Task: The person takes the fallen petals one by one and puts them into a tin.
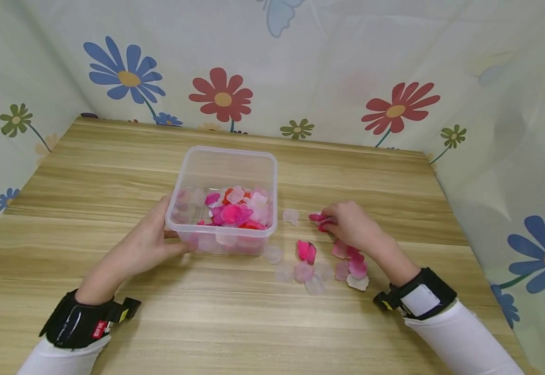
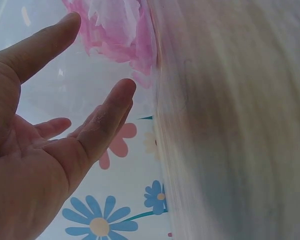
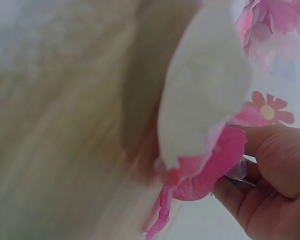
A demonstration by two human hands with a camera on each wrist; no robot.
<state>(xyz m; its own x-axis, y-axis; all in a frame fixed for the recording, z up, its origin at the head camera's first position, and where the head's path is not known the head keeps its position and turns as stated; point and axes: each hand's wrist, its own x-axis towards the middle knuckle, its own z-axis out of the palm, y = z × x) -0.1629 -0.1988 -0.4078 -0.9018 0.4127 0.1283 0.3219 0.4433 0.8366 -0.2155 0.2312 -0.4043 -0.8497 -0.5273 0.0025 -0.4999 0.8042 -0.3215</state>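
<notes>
A clear square plastic box point(image 1: 225, 229) holds a heap of pink, red and white petals point(image 1: 235, 213). At its near left corner is my left hand point(image 1: 143, 239), thumb toward the front wall and fingers along the left side. The left wrist view shows that hand's fingers fairly straight and spread beside the box wall. Right of the box, my right hand point(image 1: 354, 224) pinches dark pink petals point(image 1: 319, 220) just above the table. A purplish, translucent piece point(image 3: 237, 170) shows between its fingers in the right wrist view.
Loose petals lie between the box and my right forearm: a bright pink one point(image 1: 306, 251), a pale one point(image 1: 290, 216), a white one point(image 1: 358, 282) and several others. The wooden table point(image 1: 197, 323) ends at a flower-print cloth point(image 1: 310, 67) behind and at both sides.
</notes>
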